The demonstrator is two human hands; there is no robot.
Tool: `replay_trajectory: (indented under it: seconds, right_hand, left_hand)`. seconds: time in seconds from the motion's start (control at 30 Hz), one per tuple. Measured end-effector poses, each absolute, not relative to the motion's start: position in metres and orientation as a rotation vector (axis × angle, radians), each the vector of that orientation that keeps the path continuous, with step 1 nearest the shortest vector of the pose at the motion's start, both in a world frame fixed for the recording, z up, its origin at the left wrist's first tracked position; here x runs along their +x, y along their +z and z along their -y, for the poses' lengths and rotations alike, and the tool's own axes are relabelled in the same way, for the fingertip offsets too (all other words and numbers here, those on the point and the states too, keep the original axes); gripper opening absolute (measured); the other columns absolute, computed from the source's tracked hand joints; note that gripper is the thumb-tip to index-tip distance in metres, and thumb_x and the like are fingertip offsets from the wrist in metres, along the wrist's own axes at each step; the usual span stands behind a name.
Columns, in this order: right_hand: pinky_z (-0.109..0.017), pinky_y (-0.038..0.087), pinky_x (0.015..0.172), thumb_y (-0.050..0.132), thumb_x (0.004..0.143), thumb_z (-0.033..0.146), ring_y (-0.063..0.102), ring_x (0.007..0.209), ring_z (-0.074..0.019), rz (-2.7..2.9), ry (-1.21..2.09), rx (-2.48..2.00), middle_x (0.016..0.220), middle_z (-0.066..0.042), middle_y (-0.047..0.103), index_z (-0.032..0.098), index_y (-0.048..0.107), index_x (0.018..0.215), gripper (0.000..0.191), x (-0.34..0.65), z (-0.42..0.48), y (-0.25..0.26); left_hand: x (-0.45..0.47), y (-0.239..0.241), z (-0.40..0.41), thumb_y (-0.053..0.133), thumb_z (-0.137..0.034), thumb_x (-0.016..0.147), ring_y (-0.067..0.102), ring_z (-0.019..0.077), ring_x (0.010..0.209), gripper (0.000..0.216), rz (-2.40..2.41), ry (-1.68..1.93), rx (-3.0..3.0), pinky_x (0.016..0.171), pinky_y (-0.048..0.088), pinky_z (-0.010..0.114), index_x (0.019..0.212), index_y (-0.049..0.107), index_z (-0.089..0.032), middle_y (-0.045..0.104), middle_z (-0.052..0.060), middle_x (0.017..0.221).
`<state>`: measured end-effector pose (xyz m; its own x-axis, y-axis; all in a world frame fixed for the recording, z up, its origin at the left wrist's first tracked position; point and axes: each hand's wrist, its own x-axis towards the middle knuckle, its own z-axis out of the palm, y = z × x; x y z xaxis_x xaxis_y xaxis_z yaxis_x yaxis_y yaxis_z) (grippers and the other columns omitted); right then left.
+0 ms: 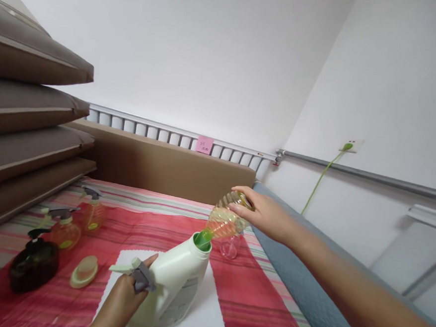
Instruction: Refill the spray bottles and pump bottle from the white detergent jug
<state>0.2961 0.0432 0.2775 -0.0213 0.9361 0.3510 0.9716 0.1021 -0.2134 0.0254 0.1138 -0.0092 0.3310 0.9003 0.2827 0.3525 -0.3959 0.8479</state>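
Observation:
My left hand (129, 289) is closed around a grey and pale green trigger spray head (141, 275), and its fingers reach behind the large white jug (175, 275), seemingly at its handle. The jug leans to the right with its round mouth uncapped. In my right hand (257, 211) is a clear yellow ribbed bottle (221, 221), tipped neck down. Its green neck goes into the jug's mouth. A pale round cap (84, 271) lies on the red cloth to the left. Behind the ribbed bottle stands a small clear pink container (229, 246), partly hidden.
At left stand a dark pump bottle (33, 265), an orange spray bottle (66, 232) and another spray bottle (94, 214). White paper (211, 312) lies under the jug on the red striped cloth (261, 296). Stacked brown cushions (31, 100) rise at left; a brown board (158, 164) stands behind.

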Motion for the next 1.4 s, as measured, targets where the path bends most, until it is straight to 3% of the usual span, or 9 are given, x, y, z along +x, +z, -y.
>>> replay_trajectory:
  seconds: [0.1,0.27,0.7,1.03,1.27,1.4]
  right_hand:
    - [-0.035,0.042,0.075,0.048,0.082,0.056,0.060,0.090,-0.0274,1.976,-0.092,-1.869,0.106,-0.007,0.065,0.025,0.052,0.120,0.050,0.297,-0.045,0.275]
    - [-0.035,0.043,0.076,0.047,0.083,0.057,0.060,0.090,-0.0267,1.975,-0.105,-1.861,0.107,-0.007,0.065,0.024,0.051,0.121,0.050,0.293,-0.045,0.273]
    - [-0.040,0.042,0.086,0.046,0.084,0.054,0.057,0.103,-0.0279,2.009,-0.110,-1.839,0.120,-0.008,0.060,0.023,0.047,0.126,0.053,0.280,-0.037,0.281]
    - [-0.039,0.044,0.081,0.045,0.083,0.056,0.059,0.097,-0.0281,1.999,-0.161,-1.859,0.114,-0.008,0.062,0.023,0.047,0.126,0.054,0.279,-0.036,0.276]
    - [-0.037,0.046,0.076,0.042,0.084,0.057,0.061,0.090,-0.0265,2.020,-0.196,-1.849,0.111,-0.009,0.064,0.022,0.047,0.127,0.056,0.279,-0.037,0.274]
    - [-0.037,0.047,0.075,0.042,0.083,0.058,0.062,0.090,-0.0269,2.019,-0.196,-1.832,0.111,-0.009,0.064,0.023,0.047,0.126,0.056,0.279,-0.038,0.273]
  left_hand:
    - [0.024,-0.010,-0.114,0.049,-0.007,0.063,0.066,0.0196,0.097,0.063,-1.073,1.048,1.892,0.088,0.049,0.025,0.124,0.055,-0.015,0.066,0.005,0.118]
    - [0.020,-0.012,-0.114,0.051,-0.009,0.063,0.069,0.0192,0.088,0.060,-1.075,1.064,1.894,0.082,0.051,0.024,0.123,0.056,-0.015,0.071,0.005,0.106]
    - [0.018,-0.019,-0.114,0.051,-0.012,0.065,0.069,0.0200,0.086,0.061,-1.105,1.095,1.864,0.077,0.052,0.022,0.126,0.053,-0.014,0.072,0.005,0.104]
    - [0.017,-0.024,-0.115,0.053,-0.011,0.065,0.066,0.0215,0.098,0.060,-1.072,1.127,1.843,0.086,0.050,0.025,0.125,0.055,-0.016,0.069,0.007,0.111]
    - [0.016,-0.021,-0.112,0.052,-0.010,0.064,0.068,0.0210,0.090,0.061,-1.068,1.129,1.803,0.087,0.051,0.029,0.125,0.055,-0.017,0.068,0.006,0.115]
    - [0.017,-0.020,-0.111,0.051,-0.006,0.062,0.065,0.0220,0.099,0.063,-1.073,1.144,1.787,0.091,0.049,0.029,0.123,0.057,-0.016,0.066,0.008,0.117]
